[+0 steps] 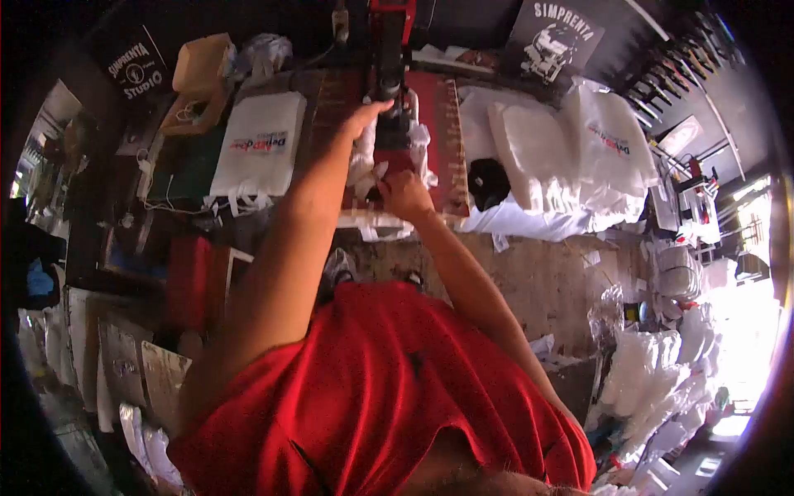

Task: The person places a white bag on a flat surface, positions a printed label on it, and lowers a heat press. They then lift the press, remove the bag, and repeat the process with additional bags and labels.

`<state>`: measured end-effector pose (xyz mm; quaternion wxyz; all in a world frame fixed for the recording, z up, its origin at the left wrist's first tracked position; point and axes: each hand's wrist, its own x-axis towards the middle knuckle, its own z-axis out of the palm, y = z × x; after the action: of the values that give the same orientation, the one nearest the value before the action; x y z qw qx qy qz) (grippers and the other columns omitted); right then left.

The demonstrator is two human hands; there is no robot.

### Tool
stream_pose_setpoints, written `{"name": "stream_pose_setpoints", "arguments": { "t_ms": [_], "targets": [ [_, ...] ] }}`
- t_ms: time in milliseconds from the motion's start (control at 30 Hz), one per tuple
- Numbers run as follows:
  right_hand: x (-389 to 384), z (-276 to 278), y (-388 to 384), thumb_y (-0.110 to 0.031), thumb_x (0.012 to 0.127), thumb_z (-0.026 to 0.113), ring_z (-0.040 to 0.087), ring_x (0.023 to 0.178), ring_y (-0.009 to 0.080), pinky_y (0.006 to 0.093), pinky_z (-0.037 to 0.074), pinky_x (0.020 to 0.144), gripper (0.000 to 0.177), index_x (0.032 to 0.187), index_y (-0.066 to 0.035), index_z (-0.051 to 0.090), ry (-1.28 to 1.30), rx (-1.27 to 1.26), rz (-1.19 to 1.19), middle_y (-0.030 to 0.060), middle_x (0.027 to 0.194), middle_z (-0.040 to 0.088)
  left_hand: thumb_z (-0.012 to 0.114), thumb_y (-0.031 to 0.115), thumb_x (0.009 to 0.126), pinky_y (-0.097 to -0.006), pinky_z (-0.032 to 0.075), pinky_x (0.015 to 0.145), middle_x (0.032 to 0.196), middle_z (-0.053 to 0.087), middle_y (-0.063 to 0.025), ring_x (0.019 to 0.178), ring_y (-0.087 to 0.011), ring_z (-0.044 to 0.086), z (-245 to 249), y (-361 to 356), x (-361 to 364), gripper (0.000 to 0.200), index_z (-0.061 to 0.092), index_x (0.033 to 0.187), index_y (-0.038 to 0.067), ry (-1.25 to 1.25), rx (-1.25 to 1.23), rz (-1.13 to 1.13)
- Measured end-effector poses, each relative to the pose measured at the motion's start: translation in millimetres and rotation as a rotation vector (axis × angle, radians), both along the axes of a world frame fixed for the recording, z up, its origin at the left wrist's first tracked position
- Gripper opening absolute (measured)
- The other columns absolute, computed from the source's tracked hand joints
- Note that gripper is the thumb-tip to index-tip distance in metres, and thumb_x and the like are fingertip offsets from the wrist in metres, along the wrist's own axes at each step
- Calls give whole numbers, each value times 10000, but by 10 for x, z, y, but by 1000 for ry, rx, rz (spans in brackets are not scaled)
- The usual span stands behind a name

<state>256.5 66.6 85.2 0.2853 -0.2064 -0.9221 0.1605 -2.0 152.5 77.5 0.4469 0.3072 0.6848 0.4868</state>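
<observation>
White fabric [420,142] is lying mid-table [442,124], beside the black press [392,78]; our left hand [369,117] is touching the press, our right hand [404,195] curling at the fabric's near end, both grips unclear.

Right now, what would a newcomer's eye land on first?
Probably the bright red shirt, filling the lower middle. Above it, the left hand reaches a dark machine at top centre, the right hand just below. White printed stacks sit either side, and glare floods the far right.
</observation>
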Motion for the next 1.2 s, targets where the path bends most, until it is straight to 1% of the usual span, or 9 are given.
{"name": "stream_pose_setpoints", "arguments": {
  "t_ms": [100, 333, 533, 667, 700, 833, 967, 1067, 1200],
  "targets": [
    [-17, 62, 5, -244, 849, 679, 642, 766, 388, 485, 529, 674, 246, 734, -28, 657, 149, 49, -75, 186, 753, 663, 752, 635, 739, -389, 328, 1104, 1515, 431, -142, 1394, -253, 388, 672, -340, 357, 1022, 391, 1496, 50, 36, -50, -116],
    [56, 769, 12, -154, 755, 718, 634, 720, 326, 437, 503, 625, 123, 711, -60, 652, 183, 21, -57, 118, 738, 652, 582, 755, 786, -450, 551, 814, 902, 729, -216, 898, -367, 717, 948, -320, 274, 801, 730, 983, -7, 798, -225, -5],
    [47, 816, -68, -119, 761, 722, 617, 682, 339, 433, 494, 631, 128, 695, -50, 637, 214, -8, -63, 120, 707, 626, 709, 554, 808, -471, 536, 836, 1039, 684, -273, 989, -413, 672, 456, -693, 378, 647, 671, 1099, -23, 846, 107, 218],
    [101, 842, 2, -112, 787, 702, 633, 675, 284, 399, 492, 623, 105, 742, -28, 658, 136, -87, 22, 124, 720, 628, 734, 509, 836, -421, 540, 778, 986, 691, -194, 904, -330, 687, 777, -1548, 752, 568, 670, 1033, -20, 822, 125, 129],
    [135, 927, 35, -112, 787, 702, 633, 675, 284, 399, 492, 623, 105, 742, -28, 658, 141, -93, 9, 124, 720, 628, 715, 474, 873, -397, 539, 776, 973, 692, -153, 894, -274, 682, 743, -1715, 829, 515, 670, 1037, -11, 462, 212, 121],
    [543, 912, 510, -170, 923, 593, 605, 718, 135, 305, 480, 665, 237, 821, 17, 698, 498, -1149, -25, 36, 774, 676, 610, 329, 991, -296, 505, 826, 1058, 675, -49, 954, -120, 627, 721, -2542, 739, 339, 650, 1170, 44, -122, -23, -263],
    [1222, 581, 1497, -17, 825, 556, 614, 761, 141, 286, 492, 726, 140, 890, -47, 676, 179, -406, -427, 33, 806, 633, 618, 393, 974, -332, 515, 838, 1045, 685, -73, 969, -159, 639, 432, -3088, 668, 389, 674, 1106, 31, -133, -280, -528],
    [1618, -210, 2092, -174, 841, 644, 603, 899, 202, 323, 480, 825, 269, 1085, -61, 636, 532, -1172, -564, 108, 981, 640, 650, 504, 921, -357, 526, 725, 790, 682, -63, 768, -164, 636, 191, -3291, 663, 482, 711, 960, 28, 405, -576, -563],
    [1862, -1381, 2351, -389, 764, 785, 478, 1269, 438, 503, 415, 1067, 764, 1411, -115, 487, -205, -158, -231, 254, 1377, 493, 621, 575, 902, -395, 519, 729, 792, 687, -124, 753, -218, 647, -427, -3474, 725, 581, 714, 929, 1, 442, -623, -580]
  ]
}}
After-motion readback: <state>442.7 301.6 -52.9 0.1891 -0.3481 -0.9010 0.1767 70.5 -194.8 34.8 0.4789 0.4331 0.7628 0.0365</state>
